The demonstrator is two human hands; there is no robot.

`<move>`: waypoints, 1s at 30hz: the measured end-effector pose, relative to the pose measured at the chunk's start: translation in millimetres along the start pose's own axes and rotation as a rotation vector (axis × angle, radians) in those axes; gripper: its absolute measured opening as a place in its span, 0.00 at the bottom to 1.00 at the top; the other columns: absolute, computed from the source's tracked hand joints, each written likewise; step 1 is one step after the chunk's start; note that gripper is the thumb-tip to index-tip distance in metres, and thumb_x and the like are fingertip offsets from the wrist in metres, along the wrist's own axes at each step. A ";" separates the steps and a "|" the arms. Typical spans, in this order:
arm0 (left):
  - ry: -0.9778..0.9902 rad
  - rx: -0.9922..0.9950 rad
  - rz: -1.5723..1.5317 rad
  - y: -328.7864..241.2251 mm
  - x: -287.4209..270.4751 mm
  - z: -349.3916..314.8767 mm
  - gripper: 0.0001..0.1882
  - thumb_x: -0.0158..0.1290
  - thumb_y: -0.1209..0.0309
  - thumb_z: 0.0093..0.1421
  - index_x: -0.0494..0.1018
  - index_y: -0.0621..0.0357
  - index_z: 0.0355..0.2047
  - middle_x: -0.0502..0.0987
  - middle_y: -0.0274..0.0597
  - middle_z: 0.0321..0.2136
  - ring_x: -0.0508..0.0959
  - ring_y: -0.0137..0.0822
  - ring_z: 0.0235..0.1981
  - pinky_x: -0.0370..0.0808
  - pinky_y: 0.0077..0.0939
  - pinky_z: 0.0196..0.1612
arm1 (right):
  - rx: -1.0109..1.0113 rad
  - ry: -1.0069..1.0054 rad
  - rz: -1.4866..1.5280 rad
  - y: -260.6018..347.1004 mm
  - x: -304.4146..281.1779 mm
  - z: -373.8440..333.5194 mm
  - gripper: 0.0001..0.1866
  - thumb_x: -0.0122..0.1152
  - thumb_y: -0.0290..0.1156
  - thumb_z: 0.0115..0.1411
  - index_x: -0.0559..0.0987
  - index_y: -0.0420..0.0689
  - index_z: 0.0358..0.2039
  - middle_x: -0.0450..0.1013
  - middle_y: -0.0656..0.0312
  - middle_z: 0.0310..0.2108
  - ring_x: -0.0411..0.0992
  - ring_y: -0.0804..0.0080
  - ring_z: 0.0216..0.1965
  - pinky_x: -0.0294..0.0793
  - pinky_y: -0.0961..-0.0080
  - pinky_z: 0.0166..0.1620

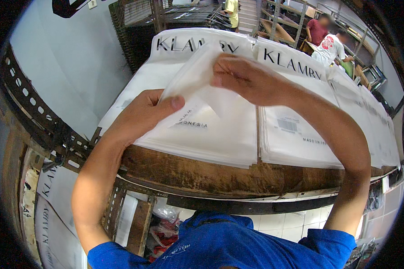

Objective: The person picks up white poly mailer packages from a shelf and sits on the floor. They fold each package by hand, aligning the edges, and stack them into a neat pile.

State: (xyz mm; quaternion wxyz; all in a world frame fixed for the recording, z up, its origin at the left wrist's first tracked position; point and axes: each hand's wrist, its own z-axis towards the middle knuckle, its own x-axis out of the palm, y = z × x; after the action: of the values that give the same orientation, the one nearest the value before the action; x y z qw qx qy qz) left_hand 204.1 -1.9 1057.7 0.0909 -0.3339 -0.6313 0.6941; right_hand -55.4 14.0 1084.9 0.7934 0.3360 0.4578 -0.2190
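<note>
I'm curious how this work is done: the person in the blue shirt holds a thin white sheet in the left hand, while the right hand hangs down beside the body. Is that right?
Not quite: in the head view the right hand is raised at the thin white sheet, above the white stacks. The left hand does hold the sheet, and the shirt is blue.

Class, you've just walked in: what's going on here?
Someone in a blue shirt is handling a white sheet over a stack of printed sheets on a wooden table. The left hand holds it, thumb on top; the right hand is closed at its upper part. More stacks lie to the right.
</note>
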 end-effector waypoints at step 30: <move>0.028 0.172 0.194 12.9 -1.3 3.1 0.21 0.55 0.58 0.61 0.74 0.64 0.46 0.80 0.42 0.35 0.80 0.30 0.32 0.75 0.25 0.39 | -0.059 -0.182 -0.020 3.5 8.5 8.4 0.18 0.57 0.44 0.62 0.71 0.40 0.28 0.67 0.56 0.29 0.68 0.60 0.33 0.67 0.65 0.39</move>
State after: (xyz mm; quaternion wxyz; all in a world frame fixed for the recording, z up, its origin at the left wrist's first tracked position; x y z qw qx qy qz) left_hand 207.1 -7.6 1046.1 0.0605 -0.3939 -0.5327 0.7466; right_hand -44.1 9.9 1081.7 0.8391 0.2866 0.3935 -0.2429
